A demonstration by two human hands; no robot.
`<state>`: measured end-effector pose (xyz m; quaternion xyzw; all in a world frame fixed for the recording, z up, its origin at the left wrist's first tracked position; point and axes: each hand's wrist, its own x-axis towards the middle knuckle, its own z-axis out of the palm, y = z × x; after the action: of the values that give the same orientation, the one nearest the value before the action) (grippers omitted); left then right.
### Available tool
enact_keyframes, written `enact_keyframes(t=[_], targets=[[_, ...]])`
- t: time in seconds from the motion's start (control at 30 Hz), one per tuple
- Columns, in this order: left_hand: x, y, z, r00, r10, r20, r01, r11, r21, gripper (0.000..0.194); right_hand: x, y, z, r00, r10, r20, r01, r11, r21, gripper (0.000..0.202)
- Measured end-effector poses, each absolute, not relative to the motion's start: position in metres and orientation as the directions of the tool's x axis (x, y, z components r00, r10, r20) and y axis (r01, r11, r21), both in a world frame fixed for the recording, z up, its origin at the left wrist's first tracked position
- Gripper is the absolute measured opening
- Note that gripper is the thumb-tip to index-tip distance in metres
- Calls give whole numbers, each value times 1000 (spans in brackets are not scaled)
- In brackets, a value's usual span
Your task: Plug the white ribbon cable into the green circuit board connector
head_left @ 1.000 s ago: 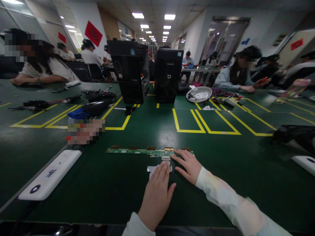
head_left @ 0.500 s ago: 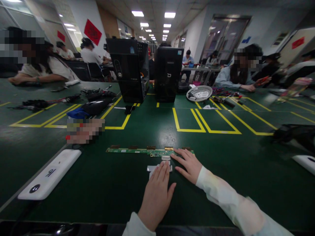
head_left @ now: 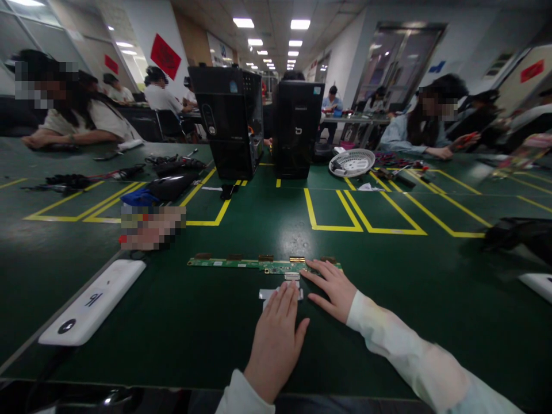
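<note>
Left hand is lying flat on white strips, right hand on green board, neither pinching. Gentle pressing should be helping.

Right hand is sitting over the right end of the long green circuit board, so you can't see most of that bit; the board's tiny parts are too small to make out anyway; left hand hides a good chunk of the white flat piece under its fingers; both sleeves run off the picture; over on the right edge a white device is chopped off, and the black thing above it is smeary, no clue what it is; the item on the left is pixelated; someone's head pokes up behind the right PC tower, rest mostly blocked; small lettering on that tower is unreadable.
</note>
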<state>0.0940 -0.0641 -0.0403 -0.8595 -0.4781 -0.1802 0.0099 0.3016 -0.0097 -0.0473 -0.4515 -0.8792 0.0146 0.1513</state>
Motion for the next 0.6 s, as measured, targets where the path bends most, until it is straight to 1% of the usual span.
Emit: enact_keyframes(t=[0.13,0.27,0.6], targets=[[93,-65,-41,475,822,315,826,-540,163,49,301,-10,-45,-546,803,239,793,587,-163,50],[93,-65,-41,478,821,313,830,-538,145,48,301,-10,-45,-542,807,232,798,581,-158,51],[94,-64,-38,470,823,319,836,-531,139,47,301,-10,-45,-539,806,245,795,582,-169,51]])
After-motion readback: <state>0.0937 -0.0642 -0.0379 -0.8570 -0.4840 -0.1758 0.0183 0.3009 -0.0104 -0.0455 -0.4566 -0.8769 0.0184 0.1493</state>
